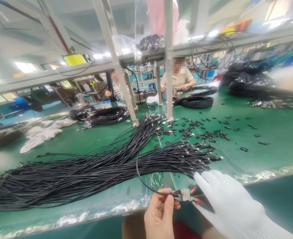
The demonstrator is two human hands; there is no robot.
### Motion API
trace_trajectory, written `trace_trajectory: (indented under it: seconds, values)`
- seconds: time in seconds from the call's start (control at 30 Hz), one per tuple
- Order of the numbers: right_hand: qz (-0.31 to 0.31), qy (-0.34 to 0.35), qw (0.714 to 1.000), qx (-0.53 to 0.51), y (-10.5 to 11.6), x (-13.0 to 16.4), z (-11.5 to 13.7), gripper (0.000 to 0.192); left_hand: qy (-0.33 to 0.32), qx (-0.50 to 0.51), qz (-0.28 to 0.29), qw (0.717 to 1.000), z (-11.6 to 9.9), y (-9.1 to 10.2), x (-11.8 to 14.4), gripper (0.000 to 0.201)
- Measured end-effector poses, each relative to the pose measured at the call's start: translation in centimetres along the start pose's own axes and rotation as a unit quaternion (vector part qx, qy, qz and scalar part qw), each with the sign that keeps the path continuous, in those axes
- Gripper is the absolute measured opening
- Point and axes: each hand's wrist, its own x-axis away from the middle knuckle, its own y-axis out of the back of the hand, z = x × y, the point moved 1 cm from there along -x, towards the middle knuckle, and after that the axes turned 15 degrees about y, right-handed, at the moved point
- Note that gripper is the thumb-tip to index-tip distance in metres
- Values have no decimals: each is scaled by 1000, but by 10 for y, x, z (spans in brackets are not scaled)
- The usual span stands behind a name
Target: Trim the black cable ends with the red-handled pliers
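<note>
My left hand point(160, 212), bare, pinches a black cable point(143, 177) close to its end, at the front edge of the table. In a white glove, my right hand point(229, 197) is closed around the handles of pliers point(185, 195) with red and dark grips. The plier jaws meet the cable end beside my left fingertips; exactly what they grip is hidden. A thick bundle of black cables point(94, 172) with metal-tipped connectors lies just beyond my hands. Small black plastic pieces point(214, 134) are scattered behind the bundle's connector ends.
The green table point(268, 162) has a worn front edge. Metal posts point(169, 66) rise from it to a shelf holding bags. Coiled cables point(197, 101) lie further back, with a large cable pile point(251, 83) at right and white cloth point(43, 134) at left. Co-workers sit across.
</note>
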Motion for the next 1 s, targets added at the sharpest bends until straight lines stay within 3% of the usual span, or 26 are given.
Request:
trace_trajectory:
  seconds: [0.13, 0.27, 0.37, 0.63, 0.73, 0.87, 0.93, 1.0]
  values:
    - [17, -60, 996, -57, -2, 0, 3, 18, -7, 2, -12, 1000, 2, 0, 0, 48]
    - [-31, -78, 995, -58, -3, -4, 5, 45, -21, -10, -44, 999, 4, 0, 0, 49]
    - [-49, -73, 995, -52, -4, -5, 6, 52, -26, -25, -65, 997, 6, 0, 0, 46]
    - [-24, -60, 997, -42, -8, 3, 5, 45, -59, -46, -85, 994, 15, 3, -3, 37]
    - [-8, -59, 998, -30, -7, 5, 11, 38, -110, -91, -130, 981, 24, 5, -5, 29]
    - [49, -77, 996, 1, -7, 8, 29, 22, -207, -165, -211, 941, 32, 6, -5, 14]
    - [75, -75, 994, 4, -6, 7, 38, 23, -206, -159, -217, 941, 33, 7, -7, 15]
    - [66, -75, 995, 5, -2, 4, 40, 23, -157, -120, -184, 963, 30, 9, -9, 25]
